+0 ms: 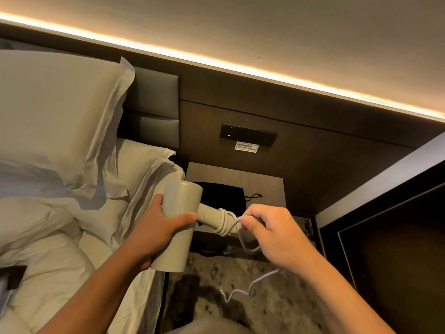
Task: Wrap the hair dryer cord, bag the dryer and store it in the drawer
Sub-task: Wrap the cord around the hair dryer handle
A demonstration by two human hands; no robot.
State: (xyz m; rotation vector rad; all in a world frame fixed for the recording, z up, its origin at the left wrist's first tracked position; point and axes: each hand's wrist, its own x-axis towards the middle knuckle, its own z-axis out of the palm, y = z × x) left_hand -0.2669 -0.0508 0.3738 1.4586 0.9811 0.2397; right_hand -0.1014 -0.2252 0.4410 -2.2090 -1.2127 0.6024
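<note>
The dryer was held in the air above the gap between the bed and the nightstand, barrel upright, handle pointing right. The left hand gripped the barrel, fingers and thumb curled round it. Several turns of cord already lay round the handle. The right hand pinched the cord just past those turns, and a loose length hung below it toward the carpet; its plug could not be seen. Wrapping seemed roughly halfway; bagging and storing were not yet begun.

One dryer, one cord and one black drawstring bag, lying flat on the nightstand. No drawer could be made out. Two pillows lay on the bed.
</note>
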